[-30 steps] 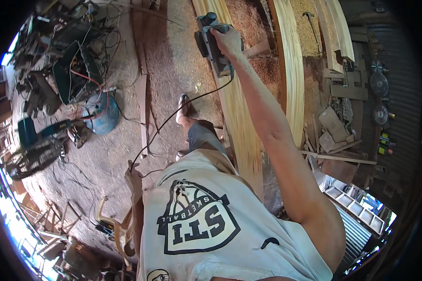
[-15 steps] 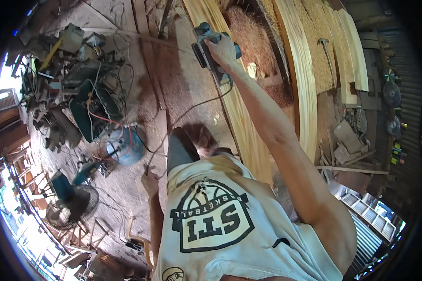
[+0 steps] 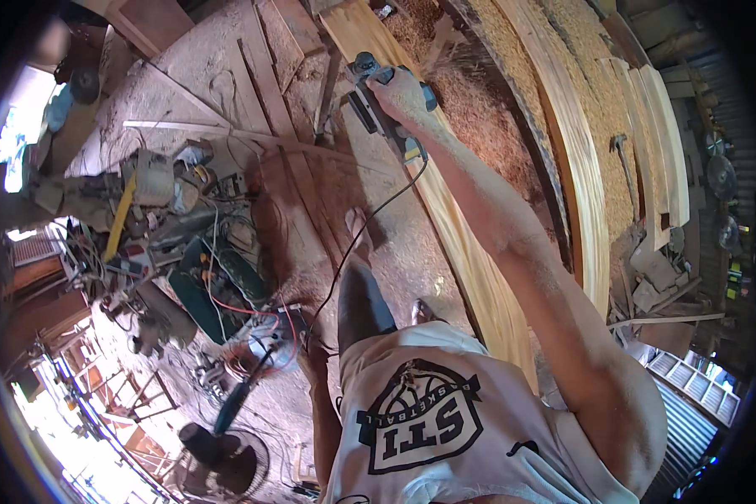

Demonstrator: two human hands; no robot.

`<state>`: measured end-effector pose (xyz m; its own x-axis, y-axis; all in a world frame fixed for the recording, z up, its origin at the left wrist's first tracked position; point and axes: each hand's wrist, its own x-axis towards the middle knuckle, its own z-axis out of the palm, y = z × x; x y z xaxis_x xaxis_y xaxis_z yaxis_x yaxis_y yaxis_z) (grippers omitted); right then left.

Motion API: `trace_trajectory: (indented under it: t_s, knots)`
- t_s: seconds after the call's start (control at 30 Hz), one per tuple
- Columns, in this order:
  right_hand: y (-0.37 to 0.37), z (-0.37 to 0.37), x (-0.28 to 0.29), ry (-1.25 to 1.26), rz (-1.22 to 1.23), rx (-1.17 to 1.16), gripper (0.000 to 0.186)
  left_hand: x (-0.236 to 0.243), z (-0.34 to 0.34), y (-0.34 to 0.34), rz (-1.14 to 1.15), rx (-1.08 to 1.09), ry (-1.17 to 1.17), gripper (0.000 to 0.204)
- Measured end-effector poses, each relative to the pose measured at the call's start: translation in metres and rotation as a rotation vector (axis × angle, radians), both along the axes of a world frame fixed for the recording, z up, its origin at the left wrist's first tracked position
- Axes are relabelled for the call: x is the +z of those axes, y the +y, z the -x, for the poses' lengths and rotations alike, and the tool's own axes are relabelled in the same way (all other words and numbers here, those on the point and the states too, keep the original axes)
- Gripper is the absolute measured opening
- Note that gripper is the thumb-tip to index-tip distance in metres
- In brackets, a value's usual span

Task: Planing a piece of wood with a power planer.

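Right fingers grip planer on timber — cluttered floor, seemingly dusty.

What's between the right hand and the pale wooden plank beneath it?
In the head view, a handheld electric planer lies between the right hand and the wooden plank; the hand grips it from above.

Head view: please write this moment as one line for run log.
right hand: holds electric planer | electric planer: on wooden plank | left hand: at black cord
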<state>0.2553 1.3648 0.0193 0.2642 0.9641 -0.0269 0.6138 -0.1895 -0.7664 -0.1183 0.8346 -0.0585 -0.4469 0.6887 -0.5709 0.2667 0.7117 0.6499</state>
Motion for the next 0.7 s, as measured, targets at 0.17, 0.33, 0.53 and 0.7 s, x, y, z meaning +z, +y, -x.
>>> trace_trajectory:
  t_s: [0.17, 0.33, 0.53, 0.7]
  knots:
    - [0.100, 0.032, 0.001, -0.078, 0.067, -0.021, 0.042, 0.006, 0.048, 0.078, 0.054, -0.062, 0.017, 0.047]
    - [0.202, 0.071, -0.022, -0.175, -0.076, 0.151, 0.050, 0.047, 0.068, 0.146, 0.039, 0.034, 0.038, 0.051]
    - [0.338, 0.064, -0.029, -0.357, -0.373, 0.116, 0.051, 0.021, 0.084, 0.209, -0.180, -0.313, 0.209, 0.067]
    - [0.332, 0.068, 0.014, -0.097, -0.200, 0.022, 0.056, 0.027, 0.087, 0.226, -0.047, -0.334, 0.221, 0.044]
